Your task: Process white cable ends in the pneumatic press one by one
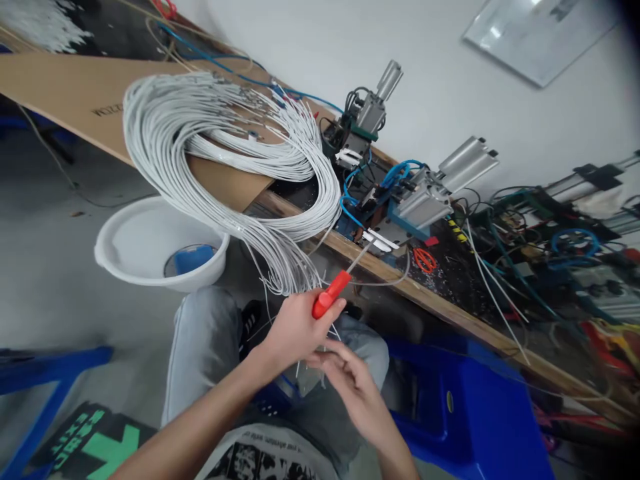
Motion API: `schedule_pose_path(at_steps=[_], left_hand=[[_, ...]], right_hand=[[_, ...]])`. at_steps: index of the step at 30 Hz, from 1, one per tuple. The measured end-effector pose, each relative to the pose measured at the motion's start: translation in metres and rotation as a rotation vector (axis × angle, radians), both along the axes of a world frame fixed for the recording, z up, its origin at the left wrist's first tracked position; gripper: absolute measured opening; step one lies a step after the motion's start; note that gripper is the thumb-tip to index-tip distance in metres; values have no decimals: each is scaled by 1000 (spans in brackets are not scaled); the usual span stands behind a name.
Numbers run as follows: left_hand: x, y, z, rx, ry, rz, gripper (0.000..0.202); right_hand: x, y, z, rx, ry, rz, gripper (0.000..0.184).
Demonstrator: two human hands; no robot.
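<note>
My left hand [295, 330] is closed around a tool with a red handle [331, 293] whose thin metal shaft points up toward the bench edge. My right hand [350, 383] sits just below it, fingers pinched on thin white wire ends [320, 363] above my lap. A large looped bundle of white wires [225, 167] hangs from the bench down toward my hands.
A wooden bench edge [450, 313] runs diagonally. On it stand pneumatic machines with blue hoses [415, 193], red scissors [425, 259] and tangled cables. A cardboard sheet [75, 87] lies under the wires. A white basin [155, 247] sits on the floor; a blue stool [470, 413] at right.
</note>
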State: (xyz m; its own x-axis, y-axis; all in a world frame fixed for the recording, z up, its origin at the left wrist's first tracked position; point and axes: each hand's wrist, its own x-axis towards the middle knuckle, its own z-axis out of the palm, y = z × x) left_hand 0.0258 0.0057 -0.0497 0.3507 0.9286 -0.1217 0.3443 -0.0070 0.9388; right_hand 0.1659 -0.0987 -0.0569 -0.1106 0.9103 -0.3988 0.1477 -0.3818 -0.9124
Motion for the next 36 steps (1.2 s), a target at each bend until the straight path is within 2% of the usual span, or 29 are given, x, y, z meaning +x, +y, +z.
schedule_pose_path(at_steps=[2, 5, 7, 9, 13, 18, 22, 30, 33, 36], left_hand=[[5, 0, -5, 7, 24, -23, 47], [18, -2, -11, 36, 41, -12, 42], [26, -2, -15, 39, 57, 26, 40], [32, 0, -19, 27, 75, 49, 40], [34, 3, -26, 24, 62, 43, 42], [33, 4, -31, 27, 38, 17, 41], [34, 6, -33, 11, 25, -2, 41], [36, 9, -35, -13, -31, -15, 39], [28, 10, -32, -46, -81, -28, 39], [14, 15, -22, -82, -174, -29, 39]], right_hand=[[25, 5, -17, 61, -216, -77, 44], [72, 4, -59, 168, -525, -258, 48], [100, -3, -88, 232, -742, -397, 50], [122, -17, -114, 222, -846, -484, 56], [134, -48, -157, 301, -980, -580, 62], [124, -71, -198, 397, -1097, -540, 60], [127, -76, -211, 430, -1216, -488, 54], [133, -78, -211, 460, -1293, -430, 52], [134, -79, -210, 456, -1292, -417, 51], [134, -79, -208, 432, -1289, -414, 50]])
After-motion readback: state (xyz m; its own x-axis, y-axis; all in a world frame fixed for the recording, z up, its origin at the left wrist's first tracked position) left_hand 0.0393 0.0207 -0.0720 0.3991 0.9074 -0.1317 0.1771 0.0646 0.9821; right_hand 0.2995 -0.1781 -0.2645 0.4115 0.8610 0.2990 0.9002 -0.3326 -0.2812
